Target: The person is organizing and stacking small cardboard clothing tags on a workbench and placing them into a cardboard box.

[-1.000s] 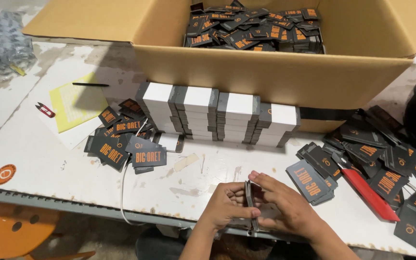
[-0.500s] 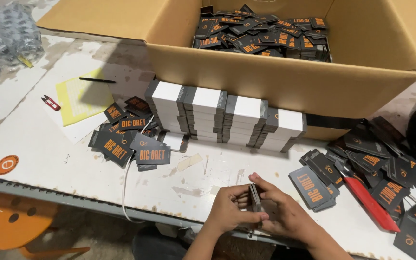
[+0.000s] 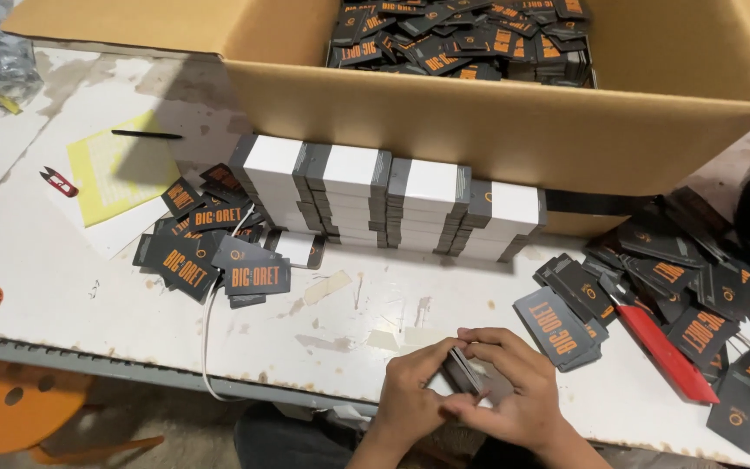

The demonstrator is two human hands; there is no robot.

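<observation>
- Your left hand (image 3: pixel 410 391) and right hand (image 3: pixel 514 386) are together at the near edge of the white table (image 3: pixel 62 260), both clamped on a small stack of dark tags (image 3: pixel 462 373).
- Loose tags (image 3: pixel 566 317) lie just right of your hands.
- Farther away stands a row of grey-and-white stacks (image 3: pixel 392 200), before the cardboard box (image 3: pixel 496 113).

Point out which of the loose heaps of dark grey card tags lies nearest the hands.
The heap of dark grey card tags right of the hands, beside the red strip, lies nearest; the right hand almost reaches it. The left heap and the boxed tags lie farther.
</observation>
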